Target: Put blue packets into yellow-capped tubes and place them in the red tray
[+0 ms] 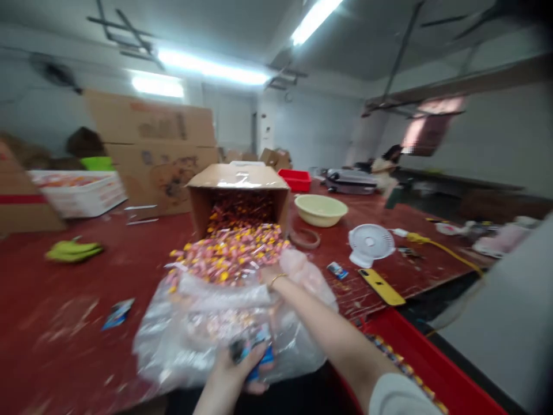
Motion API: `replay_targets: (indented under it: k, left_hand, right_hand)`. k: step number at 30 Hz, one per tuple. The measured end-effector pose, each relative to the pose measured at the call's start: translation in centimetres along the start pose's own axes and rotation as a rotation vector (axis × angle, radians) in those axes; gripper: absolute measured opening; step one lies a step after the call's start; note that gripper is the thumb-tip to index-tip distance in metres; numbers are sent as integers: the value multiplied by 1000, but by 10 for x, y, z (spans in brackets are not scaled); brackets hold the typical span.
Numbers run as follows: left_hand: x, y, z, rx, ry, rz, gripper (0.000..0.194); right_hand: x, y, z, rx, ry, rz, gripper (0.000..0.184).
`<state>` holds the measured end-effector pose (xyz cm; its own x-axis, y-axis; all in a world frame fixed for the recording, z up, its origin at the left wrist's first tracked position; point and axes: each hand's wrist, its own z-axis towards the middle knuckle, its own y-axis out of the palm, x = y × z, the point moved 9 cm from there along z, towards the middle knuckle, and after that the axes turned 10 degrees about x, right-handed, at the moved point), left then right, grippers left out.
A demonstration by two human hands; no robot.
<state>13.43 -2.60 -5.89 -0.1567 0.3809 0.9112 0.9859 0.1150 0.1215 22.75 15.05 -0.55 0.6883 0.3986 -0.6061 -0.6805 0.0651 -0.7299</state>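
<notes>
L hand (228,369), bottom ctr, curled round blue packets (259,357); R hand (270,275), mid-frame, at candy pile (233,253), grip unclear; box (196,210) on side, prob. for easy reach.

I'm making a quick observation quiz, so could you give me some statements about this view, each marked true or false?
1. The left hand holds blue packets. True.
2. The cardboard box is shut. False: the cardboard box is open, and wrapped pieces spill out.
3. The right hand is at the wrapped pieces. True.
4. The round basin is red. False: the round basin is pale yellow.
5. A yellow phone lies near the white fan. True.
</notes>
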Motion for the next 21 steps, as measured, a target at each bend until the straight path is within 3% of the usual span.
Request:
replay_targets:
  k: [4,8,12,17,21]
  left_hand:
    - [3,0,2,-44,-15,-80,53]
    - [0,-3,1,-84,-22,-110,47]
    - [0,-2,1,-123,5,-91,40]
    - [3,5,0,-127,11,-116,34]
    - [1,11,-1,-95,-8,-127,38]
  right_hand:
    - [30,3,10,-2,143,100,24]
    - [40,-25,1,180,202,244,21]
    - [32,-56,-50,303,238,473,33]
    - [28,-48,-119,225,506,1092,33]
    - [21,-56,-134,292,486,1186,31]
